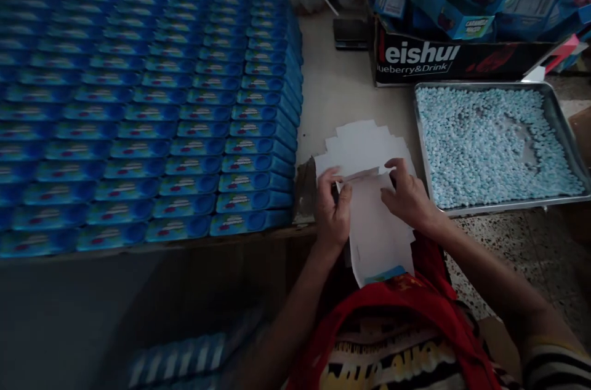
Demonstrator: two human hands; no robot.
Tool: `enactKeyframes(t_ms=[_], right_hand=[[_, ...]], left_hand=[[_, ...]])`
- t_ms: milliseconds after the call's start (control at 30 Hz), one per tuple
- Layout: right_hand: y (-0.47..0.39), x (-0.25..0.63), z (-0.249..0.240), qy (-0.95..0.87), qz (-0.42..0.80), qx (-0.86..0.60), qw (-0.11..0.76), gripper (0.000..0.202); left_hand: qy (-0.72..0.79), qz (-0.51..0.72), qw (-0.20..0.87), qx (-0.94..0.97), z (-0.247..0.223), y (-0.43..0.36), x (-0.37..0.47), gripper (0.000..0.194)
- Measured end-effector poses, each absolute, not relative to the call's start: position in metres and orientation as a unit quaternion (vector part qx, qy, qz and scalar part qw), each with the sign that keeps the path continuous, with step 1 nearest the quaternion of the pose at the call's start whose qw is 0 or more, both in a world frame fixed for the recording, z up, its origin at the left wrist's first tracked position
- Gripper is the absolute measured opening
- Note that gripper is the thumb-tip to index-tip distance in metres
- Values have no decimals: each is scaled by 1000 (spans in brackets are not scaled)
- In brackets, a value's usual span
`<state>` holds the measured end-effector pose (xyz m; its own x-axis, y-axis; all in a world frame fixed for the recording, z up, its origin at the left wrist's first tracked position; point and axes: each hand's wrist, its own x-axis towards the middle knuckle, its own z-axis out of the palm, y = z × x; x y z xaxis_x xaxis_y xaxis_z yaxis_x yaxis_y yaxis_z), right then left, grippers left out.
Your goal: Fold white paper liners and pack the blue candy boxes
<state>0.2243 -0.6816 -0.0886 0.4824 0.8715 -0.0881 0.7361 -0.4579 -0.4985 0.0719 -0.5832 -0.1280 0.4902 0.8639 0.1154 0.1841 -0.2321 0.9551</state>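
White card (pixel 379 224) lies in front of me, its upper part with stepped edges on the table (pixel 325 79), its lower part reaching down over the table edge to my lap. I can't tell whether it is one folded piece or two. My left hand (pixel 333 208) is at the left edge, thumb and forefinger curled close to it; whether they pinch it, I can't tell. On my right hand (pixel 409 196), thumb and forefinger stand apart, bent over the card near the crosswise fold. I judge it light and thin, springy along the flat but quick to crease, with narrow tabs that could bend or tear. The long side edges, close to the fold, look like the best hold, with a soft pinch.
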Motion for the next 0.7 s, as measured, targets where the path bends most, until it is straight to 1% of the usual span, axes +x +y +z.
enactKeyframes(t_ms=[33,100,167,200,267,300,367,467,567,700], right_hand=[[-686,225,-91,-486,170,-831,211,60],[-689,227,-90,-513,183,-813,205,60],[-686,234,-84,-550,206,-789,178,53],[-683,240,-80,-569,219,-776,162,50],[-673,252,-69,-600,246,-751,121,43],[-666,258,-64,-608,253,-746,92,38],[-652,265,-56,-615,240,-751,28,33],[-627,262,-54,-628,187,-754,-46,29],[-605,254,-65,-673,160,-720,-59,22],[-591,254,-87,-749,143,-644,-59,14]], left_hand=[[371,336,485,717,-125,-583,73,26],[381,326,466,729,-120,-584,75,25],[401,319,450,731,-115,-583,79,25],[409,312,442,734,-114,-583,81,22],[420,295,434,740,-115,-581,85,7],[423,287,432,743,-116,-580,87,6],[424,269,424,753,-118,-578,90,21],[420,243,404,775,-121,-577,94,24],[419,249,401,776,-121,-580,96,30],[433,270,429,745,-122,-586,95,39]])
